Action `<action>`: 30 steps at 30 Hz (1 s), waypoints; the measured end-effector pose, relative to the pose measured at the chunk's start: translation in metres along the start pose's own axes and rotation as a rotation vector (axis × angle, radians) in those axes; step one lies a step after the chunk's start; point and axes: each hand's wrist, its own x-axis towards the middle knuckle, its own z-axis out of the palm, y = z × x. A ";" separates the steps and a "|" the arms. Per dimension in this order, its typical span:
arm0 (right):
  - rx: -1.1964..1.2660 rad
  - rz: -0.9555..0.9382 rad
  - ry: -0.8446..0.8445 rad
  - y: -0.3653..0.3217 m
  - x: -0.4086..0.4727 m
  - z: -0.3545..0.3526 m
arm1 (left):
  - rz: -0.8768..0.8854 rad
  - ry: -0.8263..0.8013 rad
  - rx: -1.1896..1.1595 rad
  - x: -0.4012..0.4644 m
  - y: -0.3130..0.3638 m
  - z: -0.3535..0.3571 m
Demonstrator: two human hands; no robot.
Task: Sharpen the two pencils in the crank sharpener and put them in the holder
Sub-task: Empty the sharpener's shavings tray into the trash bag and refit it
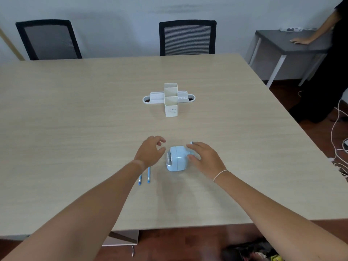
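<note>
A light blue crank sharpener [177,158] stands on the wooden table [75,110] near its front edge. My right hand [205,157] touches the sharpener's right side with relaxed fingers; the crank is mostly hidden behind it. My left hand [150,152] hovers just left of the sharpener, fingers loosely curled and holding nothing. Two blue pencils [144,176] lie side by side on the table, their far ends hidden under my left wrist. The white holder [171,105] with several compartments stands farther back at the table's middle.
Two black mesh chairs [187,37] stand at the table's far side. At the right, another person in black leans a hand [301,41] on a grey side table [286,46]. White cables [339,147] lie on the floor at the right.
</note>
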 end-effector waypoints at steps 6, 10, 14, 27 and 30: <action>0.204 0.329 -0.029 0.033 -0.013 0.004 | 0.054 -0.088 -0.007 -0.002 0.017 0.009; 0.178 0.355 -0.178 0.045 -0.012 0.017 | 0.082 -0.216 0.112 -0.003 0.022 0.016; 0.109 0.341 -0.240 0.049 -0.005 0.031 | 0.101 -0.294 0.242 -0.002 0.022 0.022; 0.029 0.275 -0.308 0.052 0.027 0.043 | 0.143 -0.311 0.231 0.002 0.022 0.022; 0.035 0.277 -0.338 0.053 0.031 0.041 | 0.146 -0.311 0.232 0.002 0.022 0.022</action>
